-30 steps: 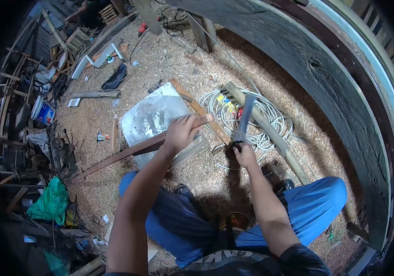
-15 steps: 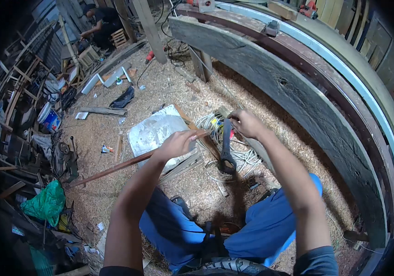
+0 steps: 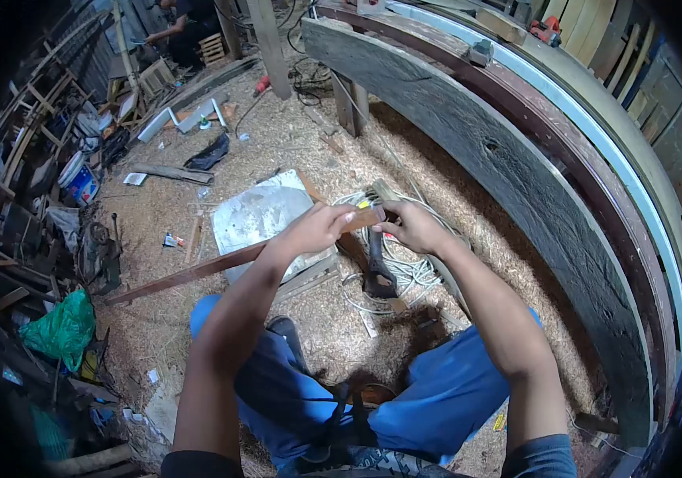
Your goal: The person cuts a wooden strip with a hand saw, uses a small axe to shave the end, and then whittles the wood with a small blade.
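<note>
My left hand [image 3: 316, 229] is closed around a long, reddish-brown wooden strip [image 3: 189, 275], which slants from the lower left up to the right. At the strip's right end, my right hand [image 3: 414, 228] has its fingers pinched on the blade end of a hand saw. The dark handle of the hand saw [image 3: 379, 280] hangs downward, over coiled pale cable [image 3: 424, 279]. The upper part of the blade is hidden behind the strip and fingers. Below the left hand, a whitish, stained board [image 3: 249, 219] lies on the ground.
A long, weathered plank [image 3: 508, 163] on edge curves along the right side. Sawdust and wood shavings cover the ground [image 3: 157, 271]. Scrap wood and a green plastic bag [image 3: 62, 328] line the left. Another person [image 3: 185, 32] sits at the back left.
The strip's right end and my right hand have come together, with the strip now crossing in front of the saw blade. The saw has tilted and shifted slightly left. The view has shifted slightly.
</note>
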Motion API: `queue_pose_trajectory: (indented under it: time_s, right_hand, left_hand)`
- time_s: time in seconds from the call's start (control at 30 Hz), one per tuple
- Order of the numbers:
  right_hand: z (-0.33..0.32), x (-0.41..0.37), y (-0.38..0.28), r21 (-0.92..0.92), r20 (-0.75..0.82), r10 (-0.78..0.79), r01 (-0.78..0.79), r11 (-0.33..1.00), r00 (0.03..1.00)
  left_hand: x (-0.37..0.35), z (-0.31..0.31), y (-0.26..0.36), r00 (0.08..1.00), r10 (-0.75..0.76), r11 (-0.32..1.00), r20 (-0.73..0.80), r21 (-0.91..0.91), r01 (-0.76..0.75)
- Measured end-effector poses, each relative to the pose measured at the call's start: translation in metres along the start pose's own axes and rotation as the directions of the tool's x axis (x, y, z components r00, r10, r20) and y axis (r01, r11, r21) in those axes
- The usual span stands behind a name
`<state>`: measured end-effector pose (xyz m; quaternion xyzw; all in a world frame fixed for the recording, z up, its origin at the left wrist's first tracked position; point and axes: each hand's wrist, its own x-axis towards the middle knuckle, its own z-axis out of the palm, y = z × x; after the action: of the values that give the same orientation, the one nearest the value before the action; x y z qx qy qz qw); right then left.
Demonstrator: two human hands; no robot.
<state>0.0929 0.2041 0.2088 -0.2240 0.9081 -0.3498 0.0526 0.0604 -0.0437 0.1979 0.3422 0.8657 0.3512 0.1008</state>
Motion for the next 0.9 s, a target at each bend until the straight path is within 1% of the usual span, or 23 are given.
queue_pose_trajectory:
  time_s: [0.03,0.1,0.13,0.17,0.23,0.27,0.33,0.37,0.4,0.43,0.5,0.53,0.57,0.63,0.7,0.77,0.8,0.87,0.9]
  right_hand:
    - [0.003,0.0,0.001,-0.002,0.007,0.014,-0.014,1.0,1.0]
    - [0.006,0.004,0.001,-0.004,-0.038,0.005,-0.005,1.0,0.999]
    - [0.007,0.006,0.001,0.03,-0.012,0.056,-0.056,0.998,0.998]
    - [0.007,0.008,0.0,0.031,-0.004,0.058,-0.058,0.998,0.998]
    - [0.009,0.013,0.003,0.087,-0.019,0.089,-0.087,0.992,0.996]
    - [0.011,0.015,0.006,0.141,-0.026,0.081,-0.076,0.987,0.996]
    - [0.008,0.017,-0.004,0.136,0.02,0.114,-0.116,0.984,0.993]
    - [0.008,0.018,-0.007,0.132,0.057,0.144,-0.15,0.98,0.988]
    - [0.011,0.02,-0.008,0.081,0.017,0.101,-0.102,0.991,0.995]
    - [0.013,0.022,-0.01,0.081,0.026,0.101,-0.103,0.991,0.995]
    - [0.016,0.025,-0.013,0.037,0.01,0.155,-0.155,0.987,0.988]
    - [0.023,0.028,-0.01,-0.012,-0.105,0.062,-0.064,0.998,0.993]
    - [0.024,0.029,-0.008,-0.01,-0.101,0.064,-0.065,0.998,0.993]
    - [0.023,0.035,-0.02,-0.034,-0.151,0.12,-0.127,0.991,0.981]
    - [0.024,0.039,-0.024,-0.033,-0.177,0.13,-0.138,0.99,0.976]
    - [0.02,0.041,-0.028,0.055,-0.052,0.29,-0.287,0.956,0.956]
    - [0.021,0.041,-0.023,0.054,-0.053,0.292,-0.29,0.956,0.955]
    - [0.028,0.042,-0.01,-0.029,-0.131,0.147,-0.152,0.988,0.981]
    - [0.027,0.043,-0.009,-0.023,-0.13,0.149,-0.153,0.988,0.98]
  left_hand:
    - [0.001,0.0,-0.001,1.0,0.001,1.0,0.007,-0.014,-0.001]
    - [0.003,0.0,-0.006,1.0,-0.009,1.0,0.003,0.0,0.009]
    - [0.004,0.001,-0.009,1.0,0.024,1.0,-0.019,0.004,-0.024]
    - [0.004,0.001,-0.013,1.0,0.017,1.0,-0.019,-0.001,-0.017]
    - [0.005,-0.003,-0.007,0.999,-0.026,0.999,0.032,-0.043,0.027]
    - [0.005,-0.003,-0.007,0.999,-0.031,0.998,0.034,-0.051,0.033]
    - [0.005,-0.003,-0.011,0.999,0.04,0.999,0.036,-0.037,-0.039]
    - [0.005,-0.002,-0.012,0.999,0.034,0.998,0.033,-0.045,-0.033]
    - [0.004,-0.001,-0.014,0.999,0.03,0.999,0.012,-0.032,-0.03]
    - [0.003,-0.001,-0.016,1.0,0.026,1.0,-0.008,-0.016,-0.026]
    - [0.003,-0.003,-0.017,1.0,-0.007,0.999,-0.027,-0.045,0.005]
    - [0.003,-0.004,-0.017,0.999,-0.033,0.997,-0.042,-0.07,0.03]
    - [0.004,-0.006,-0.017,0.998,-0.037,0.997,-0.041,-0.073,0.034]
    - [0.007,-0.011,-0.015,0.991,-0.126,0.991,-0.036,-0.057,0.124]
    - [0.012,-0.012,-0.023,0.991,-0.129,0.99,-0.045,-0.068,0.126]
    - [0.013,-0.007,-0.03,0.99,-0.128,0.989,-0.052,-0.084,0.124]
    - [0.013,-0.006,-0.031,0.989,-0.14,0.986,-0.046,-0.093,0.136]
    - [0.015,-0.005,-0.036,0.987,-0.156,0.983,-0.038,-0.101,0.152]
    - [0.015,-0.006,-0.038,0.99,-0.139,0.986,-0.029,-0.096,0.136]
